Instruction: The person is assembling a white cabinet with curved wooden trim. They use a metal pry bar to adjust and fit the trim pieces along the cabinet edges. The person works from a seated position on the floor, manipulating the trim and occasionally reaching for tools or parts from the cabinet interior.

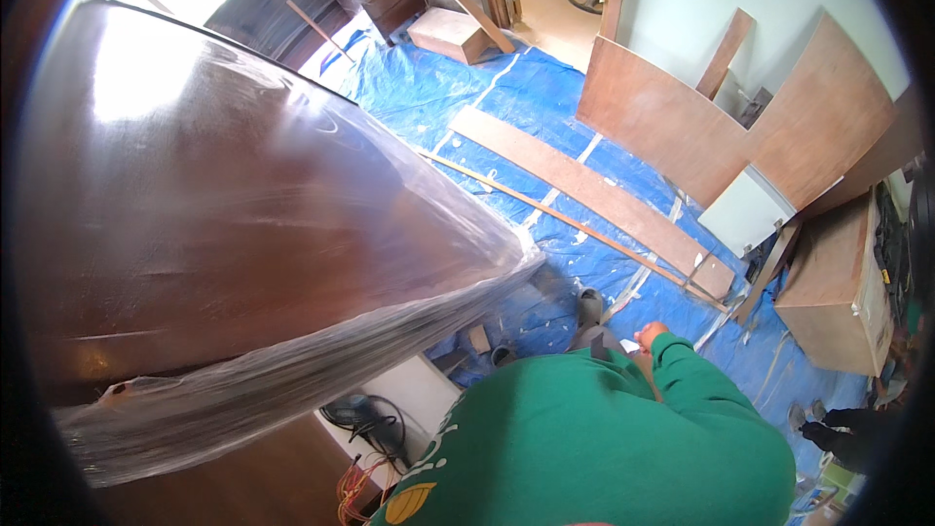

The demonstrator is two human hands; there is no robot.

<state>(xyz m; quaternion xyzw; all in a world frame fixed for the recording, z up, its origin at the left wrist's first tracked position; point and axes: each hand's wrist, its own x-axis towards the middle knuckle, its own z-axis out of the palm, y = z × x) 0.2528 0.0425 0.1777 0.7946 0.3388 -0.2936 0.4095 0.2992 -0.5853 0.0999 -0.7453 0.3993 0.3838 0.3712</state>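
Observation:
My right hand point(651, 335) is at the end of a green sleeve, in front of my body and above the blue floor sheet. Its fingers are curled closed. A small white piece point(629, 345) shows right beside the fingertips, too small to name. A strip of bare skin shows under the sleeve, partly hidden by it. My left hand cannot be made out; the green shirt point(604, 438) covers much of the lower view. Beyond my feet, a long flat wooden board point(594, 197) and a thin wooden strip point(555, 217) lie on the sheet.
A large brown panel point(224, 224) wrapped in clear plastic fills the left. Blue sheeting point(409, 88) covers the floor. Plywood panels point(662, 122) lean at the right wall by a wooden box point(828, 282). Another person's dark-clothed legs point(847, 429) show at lower right. Cables point(360, 487) hang at lower left.

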